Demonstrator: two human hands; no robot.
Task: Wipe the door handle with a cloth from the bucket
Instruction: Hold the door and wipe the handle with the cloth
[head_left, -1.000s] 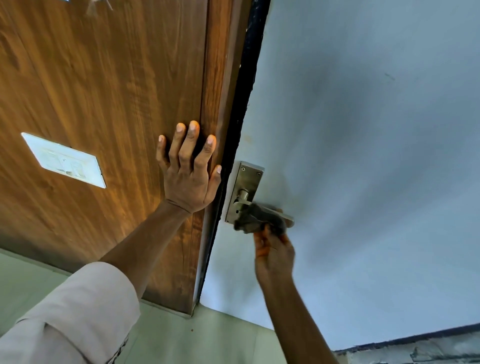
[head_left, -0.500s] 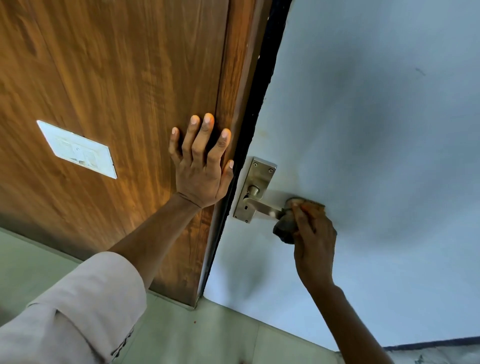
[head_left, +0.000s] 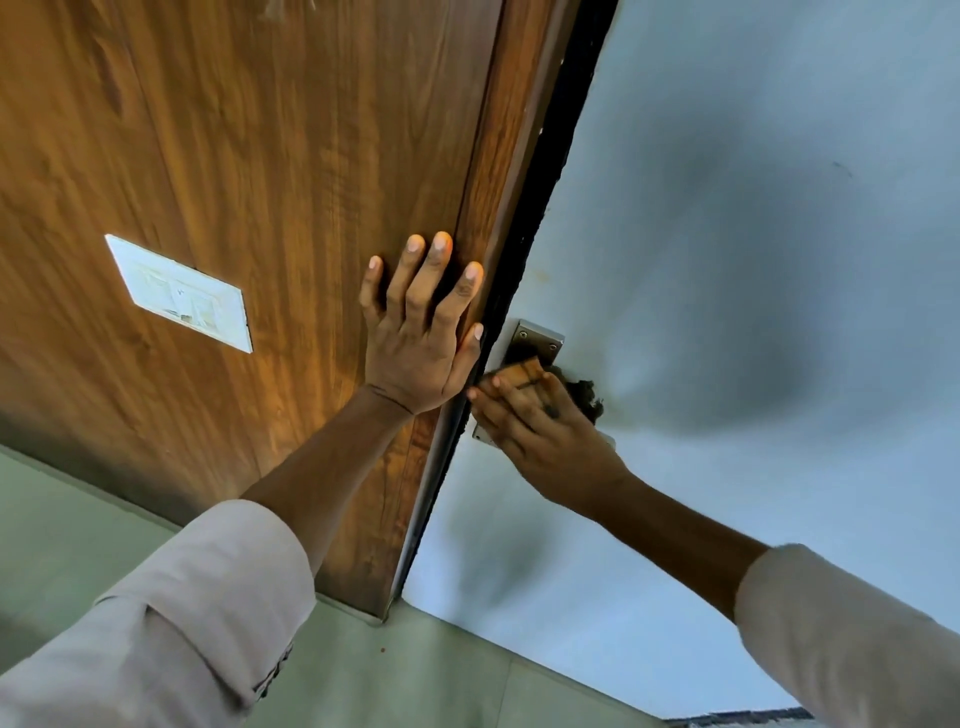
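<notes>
Wiping is the step in hand, as I judge it: my right hand (head_left: 545, 441) is pressed over the door handle (head_left: 535, 345) with the cloth (head_left: 582, 392) bunched under it, my fingers (head_left: 511, 405) curled around the cloth and laid flat across the plate. Only the top of the metal backplate, with its two screws, shows above my knuckles; the lever itself is hidden beneath my hand and the cloth, so I cannot tell how much of it is clean. A dark, frayed edge of the cloth sticks out to the right of my hand, touching the pale door (head_left: 727, 260).

My left hand (head_left: 418, 338) holds nothing. It lies open, fingers spread, flat against the brown wooden panel (head_left: 260, 156) just beside the dark door edge (head_left: 545, 182), bracing me. A white switch plate (head_left: 179, 293) sits on that panel, well apart from the work.

As for progress, fetching the cloth is plainly done, since it is here at the handle, and no bucket is in view. What is left, I reckon, is working over the whole lever and plate, including the lower end of the plate just peeking out below my fingers.
</notes>
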